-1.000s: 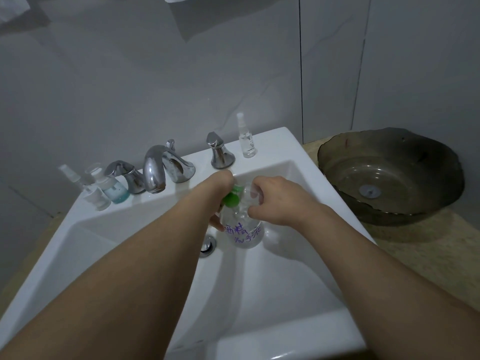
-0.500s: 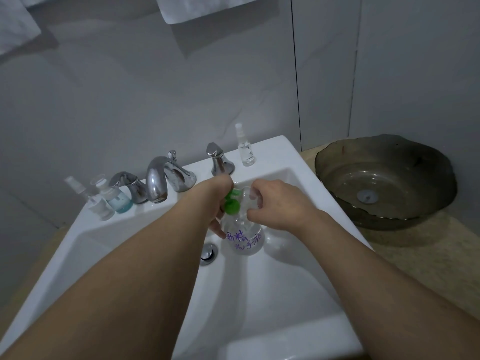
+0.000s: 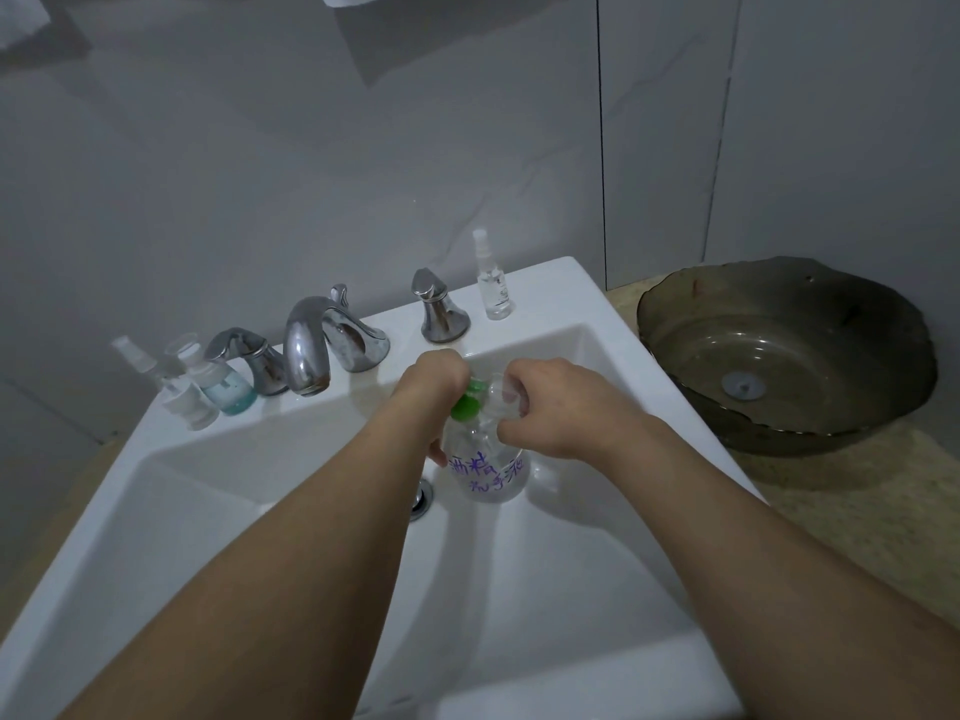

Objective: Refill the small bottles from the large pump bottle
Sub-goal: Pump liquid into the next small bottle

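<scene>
Clear pump bottle (image 3: 491, 472), purple lettering, seemingly green pump (image 3: 466, 403).

Person, own body in view: two forearms, bare from the lower frame edge to the wrists, no sleeves visible. Left hand (image 3: 434, 389) and right hand (image 3: 556, 402): bare, ungloved. No rings, watch or bands discernible; fingernails not discernible.
</scene>
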The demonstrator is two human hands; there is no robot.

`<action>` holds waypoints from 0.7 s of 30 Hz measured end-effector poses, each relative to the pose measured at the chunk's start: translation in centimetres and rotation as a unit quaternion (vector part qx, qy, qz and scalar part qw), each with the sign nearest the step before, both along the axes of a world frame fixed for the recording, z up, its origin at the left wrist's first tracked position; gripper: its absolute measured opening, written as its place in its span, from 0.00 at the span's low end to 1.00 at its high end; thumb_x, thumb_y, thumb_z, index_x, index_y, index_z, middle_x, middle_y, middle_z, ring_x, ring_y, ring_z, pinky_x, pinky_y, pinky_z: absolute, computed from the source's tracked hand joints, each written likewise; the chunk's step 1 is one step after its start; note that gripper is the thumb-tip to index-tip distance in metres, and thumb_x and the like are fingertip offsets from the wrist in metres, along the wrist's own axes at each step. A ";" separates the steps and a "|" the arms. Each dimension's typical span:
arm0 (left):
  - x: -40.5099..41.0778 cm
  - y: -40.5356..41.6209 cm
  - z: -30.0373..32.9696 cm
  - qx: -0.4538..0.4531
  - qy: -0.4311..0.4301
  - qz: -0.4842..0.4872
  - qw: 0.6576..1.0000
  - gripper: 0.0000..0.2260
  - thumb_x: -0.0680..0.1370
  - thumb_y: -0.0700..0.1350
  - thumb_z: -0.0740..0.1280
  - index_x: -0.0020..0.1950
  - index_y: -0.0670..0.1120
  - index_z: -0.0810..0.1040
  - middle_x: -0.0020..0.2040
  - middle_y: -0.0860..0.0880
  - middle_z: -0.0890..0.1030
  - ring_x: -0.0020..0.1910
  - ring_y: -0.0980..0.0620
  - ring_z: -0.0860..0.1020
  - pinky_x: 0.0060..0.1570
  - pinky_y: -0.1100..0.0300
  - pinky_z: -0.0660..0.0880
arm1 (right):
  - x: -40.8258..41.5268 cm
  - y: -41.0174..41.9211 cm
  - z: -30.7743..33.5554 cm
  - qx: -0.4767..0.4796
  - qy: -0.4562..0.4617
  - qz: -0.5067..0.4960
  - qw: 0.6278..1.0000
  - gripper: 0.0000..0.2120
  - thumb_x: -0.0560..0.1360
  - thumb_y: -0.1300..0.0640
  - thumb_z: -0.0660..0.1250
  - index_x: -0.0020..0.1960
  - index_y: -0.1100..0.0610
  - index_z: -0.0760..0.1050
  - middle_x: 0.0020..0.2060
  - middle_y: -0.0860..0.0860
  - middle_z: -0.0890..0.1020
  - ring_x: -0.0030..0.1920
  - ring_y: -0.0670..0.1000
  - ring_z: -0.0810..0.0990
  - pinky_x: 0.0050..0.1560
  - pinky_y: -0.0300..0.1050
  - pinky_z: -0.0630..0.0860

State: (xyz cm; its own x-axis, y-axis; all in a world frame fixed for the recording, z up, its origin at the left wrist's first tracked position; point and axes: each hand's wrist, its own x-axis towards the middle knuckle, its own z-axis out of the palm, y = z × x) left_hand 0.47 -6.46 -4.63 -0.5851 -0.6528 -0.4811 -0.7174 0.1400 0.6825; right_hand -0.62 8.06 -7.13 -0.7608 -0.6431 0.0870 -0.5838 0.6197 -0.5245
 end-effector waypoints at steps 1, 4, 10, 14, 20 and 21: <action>0.0 -0.1 -0.1 -0.005 -0.002 -0.010 1.000 0.19 0.83 0.43 0.52 0.71 0.35 0.67 0.68 0.34 0.72 0.66 0.34 0.72 0.64 0.40 0.72 | 0.0 0.0 0.0 0.001 -0.003 0.000 1.000 0.13 0.66 0.47 0.68 0.47 0.51 0.72 0.41 0.47 0.78 0.42 0.52 0.77 0.40 0.46 0.72; 0.2 -0.1 -0.1 -0.035 -0.027 -0.038 0.998 0.14 0.80 0.41 0.57 0.60 0.33 0.74 0.60 0.33 0.76 0.59 0.31 0.76 0.57 0.38 0.76 | 0.0 -0.1 0.0 0.003 -0.002 0.002 1.000 0.13 0.66 0.47 0.68 0.47 0.51 0.72 0.42 0.47 0.78 0.42 0.52 0.77 0.40 0.45 0.72; 1.3 0.9 1.3 -0.011 -0.062 -0.024 0.998 0.11 0.76 0.44 0.56 0.43 0.38 0.72 0.45 0.38 0.75 0.44 0.32 0.79 0.39 0.36 0.80 | -0.1 -0.1 0.1 -0.005 -0.001 -0.002 1.000 0.13 0.65 0.46 0.68 0.46 0.50 0.72 0.41 0.47 0.78 0.42 0.51 0.77 0.39 0.44 0.71; 1.3 0.0 2.0 0.052 -0.078 -0.044 0.995 0.19 0.74 0.50 0.56 0.54 0.39 0.78 0.55 0.38 0.79 0.48 0.33 0.80 0.37 0.33 0.78 | -0.2 0.0 0.4 -0.029 0.000 -0.016 0.999 0.13 0.63 0.47 0.68 0.46 0.50 0.72 0.41 0.46 0.78 0.42 0.51 0.77 0.39 0.45 0.73; 1.1 -0.5 2.0 0.063 -0.093 -0.065 0.992 0.19 0.72 0.49 0.57 0.54 0.40 0.79 0.52 0.38 0.80 0.46 0.32 0.81 0.38 0.32 0.77 | -0.2 0.0 0.4 -0.034 0.007 -0.015 0.999 0.13 0.63 0.47 0.68 0.45 0.49 0.72 0.40 0.46 0.78 0.41 0.51 0.77 0.39 0.45 0.73; 1.1 -0.4 2.0 0.051 -0.094 -0.061 0.992 0.19 0.73 0.49 0.57 0.54 0.39 0.79 0.53 0.38 0.79 0.46 0.32 0.81 0.37 0.32 0.78 | -0.2 0.0 0.4 -0.034 0.005 -0.015 0.999 0.13 0.63 0.47 0.68 0.45 0.49 0.72 0.40 0.46 0.78 0.41 0.51 0.77 0.38 0.44 0.72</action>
State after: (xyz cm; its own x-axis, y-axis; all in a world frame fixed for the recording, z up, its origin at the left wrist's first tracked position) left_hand 1.56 -6.90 -2.62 -0.5505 -0.5248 -0.6492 -0.8153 0.1708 0.5533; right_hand -0.79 8.06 -6.72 -0.7784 -0.6125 0.1380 -0.5713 0.5997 -0.5604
